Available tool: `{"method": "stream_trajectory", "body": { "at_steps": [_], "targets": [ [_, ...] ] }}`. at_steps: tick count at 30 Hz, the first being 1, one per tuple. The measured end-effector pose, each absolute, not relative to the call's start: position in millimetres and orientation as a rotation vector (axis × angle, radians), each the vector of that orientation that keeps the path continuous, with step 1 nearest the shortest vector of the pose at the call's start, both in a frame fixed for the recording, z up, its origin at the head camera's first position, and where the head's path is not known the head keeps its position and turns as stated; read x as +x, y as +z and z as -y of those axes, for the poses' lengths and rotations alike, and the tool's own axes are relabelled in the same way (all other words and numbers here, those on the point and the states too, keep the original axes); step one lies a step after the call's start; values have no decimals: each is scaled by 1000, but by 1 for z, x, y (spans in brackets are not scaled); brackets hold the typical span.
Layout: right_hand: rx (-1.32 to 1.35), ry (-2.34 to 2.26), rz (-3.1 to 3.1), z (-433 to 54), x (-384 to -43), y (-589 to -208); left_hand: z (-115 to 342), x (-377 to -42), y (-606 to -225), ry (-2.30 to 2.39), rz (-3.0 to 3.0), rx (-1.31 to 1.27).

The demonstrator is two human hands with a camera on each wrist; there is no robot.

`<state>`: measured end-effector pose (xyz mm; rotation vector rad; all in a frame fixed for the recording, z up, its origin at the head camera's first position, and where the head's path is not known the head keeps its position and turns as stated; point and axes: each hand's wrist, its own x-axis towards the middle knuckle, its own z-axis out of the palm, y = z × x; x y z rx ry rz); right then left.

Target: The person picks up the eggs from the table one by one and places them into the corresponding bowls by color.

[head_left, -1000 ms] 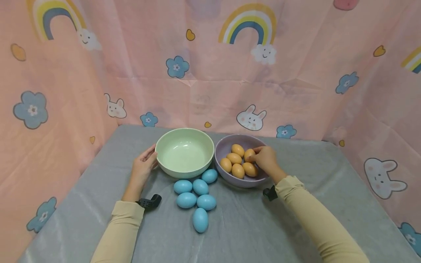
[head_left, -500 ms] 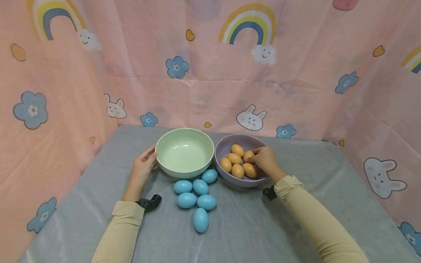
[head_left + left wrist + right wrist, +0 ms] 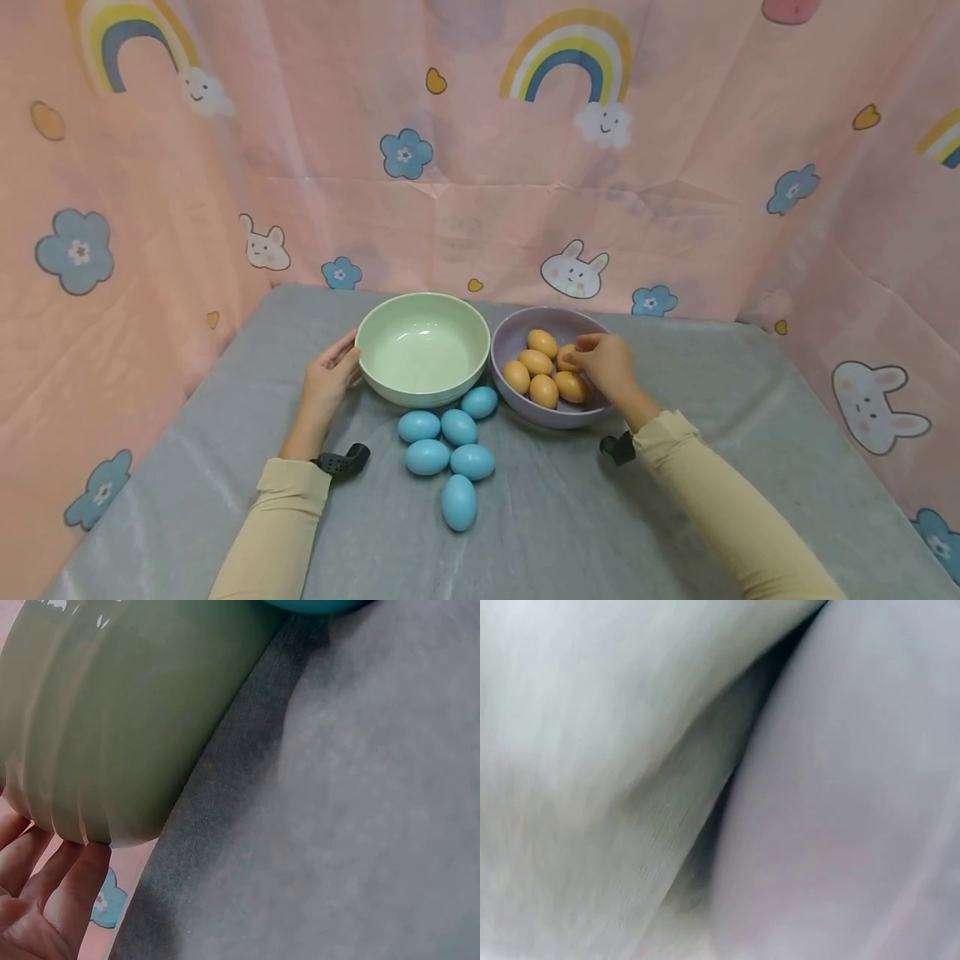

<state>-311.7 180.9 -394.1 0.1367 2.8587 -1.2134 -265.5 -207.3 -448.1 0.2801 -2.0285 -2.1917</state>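
Observation:
My left hand point(image 3: 330, 379) rests against the left side of a pale green bowl point(image 3: 422, 346). In the left wrist view its straight fingertips touch the ribbed outer wall of the bowl. Inside the purple bowl point(image 3: 553, 417), to the right of the green one, lie several orange eggs point(image 3: 535, 362). My right hand point(image 3: 609, 367) is over that bowl's right side, fingers loosely bent above an orange egg point(image 3: 566, 359) that they partly cover; contact is hard to tell. Several light blue eggs point(image 3: 459, 427) lie on the grey cloth in front of the bowls.
A grey cloth point(image 3: 540, 525) covers the table. Behind and at both sides hangs a pink curtain point(image 3: 480, 225) printed with rainbows, rabbits and flowers. The bowls stand close together near the back. The right wrist view is blurred, filled mostly by sleeve and purple bowl wall.
My right hand has shifted slightly, its fingers loosening at the orange egg they were pinching. The left hand, both bowls and the blue eggs stay in place.

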Motion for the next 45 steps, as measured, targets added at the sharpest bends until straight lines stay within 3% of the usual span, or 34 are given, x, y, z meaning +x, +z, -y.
{"method": "stream_trajectory", "body": {
  "at_steps": [6,15,24,45],
  "targets": [
    [-40,-1298,-2859,-172,-283,-383,208,-268,-447,-2179,2047,301],
    [-82,-1486,-2681,-155,-242,-366,210,-268,-446,-2167,2040,292],
    [-224,-1681,-2517,-139,-211,-369,210,-266,-445,-2180,2032,311],
    [-338,-1674,-2332,-115,-191,-411,208,-266,-450,-2152,2073,308]
  ]
}}
